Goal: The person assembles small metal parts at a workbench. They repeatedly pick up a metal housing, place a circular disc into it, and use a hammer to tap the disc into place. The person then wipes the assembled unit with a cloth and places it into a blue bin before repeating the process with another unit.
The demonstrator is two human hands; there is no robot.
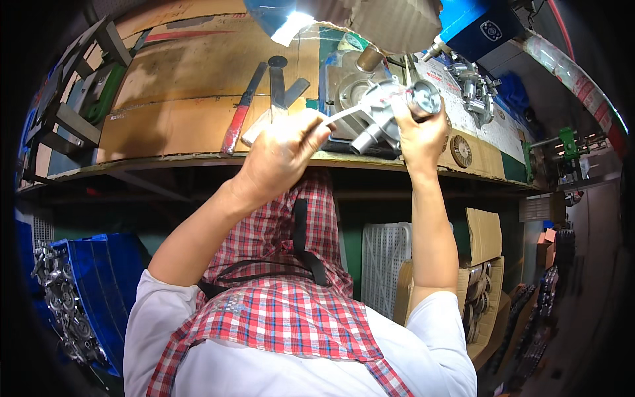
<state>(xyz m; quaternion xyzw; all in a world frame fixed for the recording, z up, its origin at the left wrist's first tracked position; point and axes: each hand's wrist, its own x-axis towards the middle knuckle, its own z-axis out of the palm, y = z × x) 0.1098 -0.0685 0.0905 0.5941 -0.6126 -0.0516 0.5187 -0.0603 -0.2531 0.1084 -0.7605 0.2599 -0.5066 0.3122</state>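
Above the front edge of the desk point(149, 135), head view: the left hand point(288, 147) is closed round a thin pale rod point(345, 113), its fingers curled and the thumb laid along the near end. The right hand point(424, 137) grasps a silver metal part point(378, 132) at its round, cup-like end, thumb on the near side and the other fingers mostly hidden. The metal part is held up before a metal fixture point(342, 89), its short tube pointing down and to the left. The rod reaches toward the part's middle; glare hides whether the two touch.

The desk has a brown, board-like top. To the left of the fixture lie a red-handled tool point(237, 124) and a dark-bladed tool point(277, 83); to the right, a ridged disc point(461, 151) and several silver castings point(471, 86). A blue machine housing point(483, 30) stands at the upper right. Below desk level are a blue bin point(99, 291) beside piled metal parts point(61, 298), a white crate point(383, 255) and an open cardboard box point(495, 317).

Both forearms extend forward from white sleeves, the left slanting inward with its wrist bent, the right nearly straight, its hand upright.
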